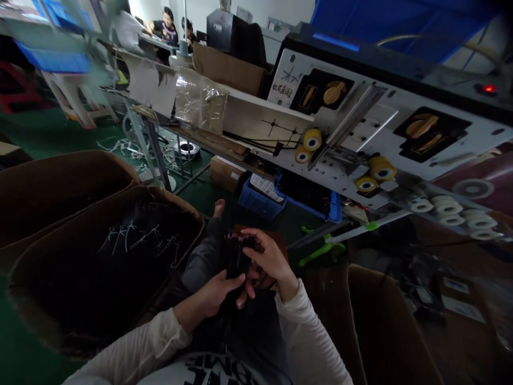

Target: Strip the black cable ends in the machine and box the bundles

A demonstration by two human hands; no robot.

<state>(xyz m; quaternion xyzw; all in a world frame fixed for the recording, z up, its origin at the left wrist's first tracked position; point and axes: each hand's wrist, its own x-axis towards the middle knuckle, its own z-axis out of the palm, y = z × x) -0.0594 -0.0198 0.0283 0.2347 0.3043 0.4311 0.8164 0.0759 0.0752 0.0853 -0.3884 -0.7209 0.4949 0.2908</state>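
A bundle of thin black strands, which look like wires [236, 259], stands upright over my lap, with small pinkish tips at its top end. My left hand [216, 293] is closed round its lower part, the thumb lying across the front and the fingers showing on the far side. From the right, my right hand [269, 258] grips the upper part, fingers curled over the tips and thumb against the side. Dark clothing behind the bundle makes its lower end hard to see.
Left of me, a large carton [192, 211] holds dark contents with several white ties. A machine [256, 120] with yellow rollers [312, 139] stands on the bench ahead. Beneath are a blue crate [262, 200] and a blue tray [335, 206]. Another open carton [385, 278] is at right. People sit far back.
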